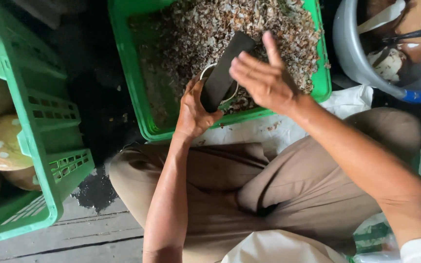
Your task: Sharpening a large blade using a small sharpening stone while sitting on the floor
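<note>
Green crate (137, 97) of pale shavings (230, 24) on grey plank floor (98, 234).

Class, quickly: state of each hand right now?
Left hand: closed, gripping the dark flat tool.
Right hand: open, fingers spread, resting against the tool.

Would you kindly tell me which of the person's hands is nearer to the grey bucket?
Right. The right hand hovers open over the green crate, toward the grey bucket; the left hand, gripping a dark flat piece, sits farther away.

White rim (209, 69) mostly behind dark blade (222, 70)
</note>
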